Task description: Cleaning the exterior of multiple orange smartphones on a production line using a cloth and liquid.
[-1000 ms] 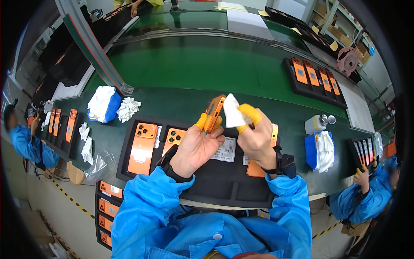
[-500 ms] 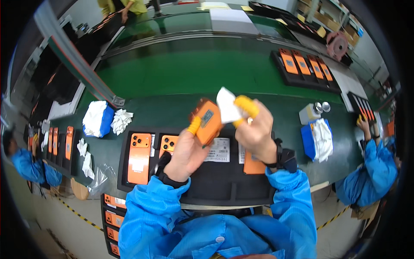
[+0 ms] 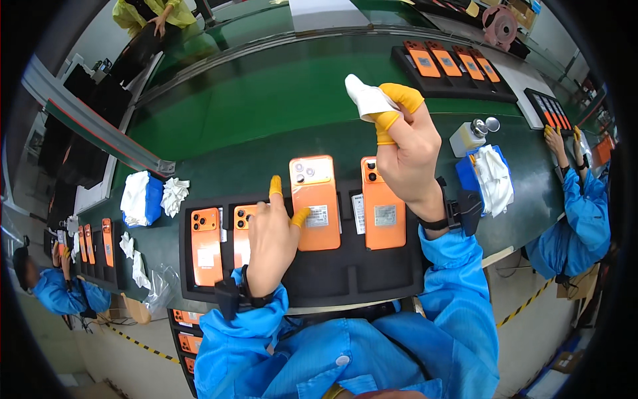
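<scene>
My right hand (image 3: 413, 149), with yellow finger cots on thumb and forefinger, is raised above the tray and pinches a folded white cloth (image 3: 367, 98). Lower down, my left hand (image 3: 271, 243) spreads its cotted thumb and forefinger. The thumb tip overlaps the left side of an orange phone (image 3: 318, 229) lying back up in the black tray (image 3: 325, 282); whether it presses on it I cannot tell. Another orange phone (image 3: 385, 233) lies to the right, below my right hand. On the left are a phone (image 3: 207, 247) and one (image 3: 242, 233) partly hidden by my left hand.
Blue boxes of white cloths stand left (image 3: 153, 199) and right (image 3: 468, 176), with a pump bottle (image 3: 468, 137) by the right one. Crumpled cloths (image 3: 175, 196) lie left. A tray of phones (image 3: 458, 86) sits far right on the green belt (image 3: 266, 100). Co-workers are at both sides.
The phone that my left hand held up now lies in the tray, and those fingers have spread. My right hand has moved up and away with the cloth. The whole view has shifted.
</scene>
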Motion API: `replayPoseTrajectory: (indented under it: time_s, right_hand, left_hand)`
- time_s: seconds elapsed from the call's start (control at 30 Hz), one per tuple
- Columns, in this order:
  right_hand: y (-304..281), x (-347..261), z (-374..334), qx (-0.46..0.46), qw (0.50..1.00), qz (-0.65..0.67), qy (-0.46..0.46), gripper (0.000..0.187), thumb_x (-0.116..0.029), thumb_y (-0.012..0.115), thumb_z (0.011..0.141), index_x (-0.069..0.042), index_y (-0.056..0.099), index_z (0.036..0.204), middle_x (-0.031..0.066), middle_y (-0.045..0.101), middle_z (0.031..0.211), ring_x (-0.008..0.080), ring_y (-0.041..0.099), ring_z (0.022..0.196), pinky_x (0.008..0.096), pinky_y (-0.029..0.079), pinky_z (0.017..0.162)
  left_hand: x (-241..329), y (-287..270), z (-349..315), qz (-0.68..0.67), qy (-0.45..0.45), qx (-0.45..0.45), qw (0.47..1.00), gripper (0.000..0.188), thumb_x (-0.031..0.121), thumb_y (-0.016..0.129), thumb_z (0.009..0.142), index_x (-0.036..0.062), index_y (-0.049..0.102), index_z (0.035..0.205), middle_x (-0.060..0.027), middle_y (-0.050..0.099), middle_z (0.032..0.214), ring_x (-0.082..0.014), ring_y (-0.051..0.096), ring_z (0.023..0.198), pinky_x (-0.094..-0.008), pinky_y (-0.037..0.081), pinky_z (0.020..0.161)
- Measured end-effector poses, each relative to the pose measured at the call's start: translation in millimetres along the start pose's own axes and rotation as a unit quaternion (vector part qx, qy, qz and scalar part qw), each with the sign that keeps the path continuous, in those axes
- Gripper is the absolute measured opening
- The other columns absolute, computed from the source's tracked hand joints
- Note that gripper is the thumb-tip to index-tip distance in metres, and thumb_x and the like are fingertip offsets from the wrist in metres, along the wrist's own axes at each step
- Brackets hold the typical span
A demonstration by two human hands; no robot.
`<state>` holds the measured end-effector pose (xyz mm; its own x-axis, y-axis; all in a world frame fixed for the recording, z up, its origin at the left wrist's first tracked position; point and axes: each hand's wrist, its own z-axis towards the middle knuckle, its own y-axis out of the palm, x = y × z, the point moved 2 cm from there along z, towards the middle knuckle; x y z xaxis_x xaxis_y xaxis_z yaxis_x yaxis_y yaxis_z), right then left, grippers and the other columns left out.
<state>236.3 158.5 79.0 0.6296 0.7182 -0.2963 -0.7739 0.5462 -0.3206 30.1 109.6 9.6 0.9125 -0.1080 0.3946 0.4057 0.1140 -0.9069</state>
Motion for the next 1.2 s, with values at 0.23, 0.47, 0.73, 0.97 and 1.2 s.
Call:
replayPoseTrajectory:
  time_s: [0.23, 0.47, 0.73, 0.97, 1.2]
  right_hand:
    - [-17, 11, 5, 0.004, 0.996, -0.088, -0.031, 0.033, 0.011, 0.057, 0.064, 0.0, 0.066, 0.094, 0.0165, 0.059, 0.101, 0.0299, 0.062, 0.077, 0.035, 0.051, 0.065]
    - [-63, 51, -21, -0.11, 0.915, -0.374, 0.103, 0.017, 0.002, 0.058, 0.073, -0.003, 0.064, 0.088, 0.013, 0.055, 0.088, 0.0293, 0.059, 0.081, 0.0383, 0.05, 0.065]
    - [-148, 120, -55, -0.133, 0.843, -0.502, 0.143, 0.018, 0.001, 0.056, 0.073, -0.004, 0.067, 0.087, 0.0124, 0.058, 0.091, 0.0292, 0.058, 0.087, 0.0382, 0.05, 0.071]
    - [-160, 143, -64, -0.202, 0.82, -0.506, 0.173, 0.031, 0.005, 0.049, 0.076, -0.002, 0.065, 0.101, 0.016, 0.058, 0.113, 0.033, 0.054, 0.107, 0.0386, 0.047, 0.087]
    - [-154, 139, -55, -0.224, 0.815, -0.513, 0.152, 0.029, 0.001, 0.049, 0.08, -0.003, 0.064, 0.104, 0.0136, 0.057, 0.101, 0.0324, 0.057, 0.095, 0.0394, 0.048, 0.077]
  left_hand:
    - [-34, -18, -49, -0.035, 0.036, 0.151, 0.987, 0.028, 0.009, 0.072, 0.075, 0.0012, 0.064, 0.1, -0.0171, 0.06, 0.093, -0.0337, 0.054, 0.09, -0.0398, 0.043, 0.077]
    - [-111, -10, -116, 0.166, -0.087, 0.162, 0.969, 0.038, 0.029, 0.066, 0.083, 0.0064, 0.062, 0.114, -0.0104, 0.052, 0.129, -0.0332, 0.047, 0.113, -0.0429, 0.038, 0.092]
    - [-94, 8, -118, 0.123, -0.099, 0.168, 0.973, 0.062, 0.04, 0.075, 0.072, 0.0046, 0.057, 0.119, -0.0082, 0.048, 0.135, -0.0317, 0.041, 0.116, -0.043, 0.031, 0.092]
    - [-60, -3, -109, -0.013, -0.111, 0.239, 0.965, 0.065, 0.029, 0.083, 0.063, 0.0028, 0.055, 0.117, -0.0146, 0.058, 0.107, -0.0339, 0.051, 0.101, -0.0438, 0.036, 0.087]
    - [-47, -3, -123, -0.154, -0.124, 0.196, 0.96, 0.04, 0.01, 0.07, 0.075, 0.003, 0.059, 0.113, -0.0084, 0.06, 0.096, -0.0176, 0.053, 0.08, -0.0358, 0.023, 0.075]
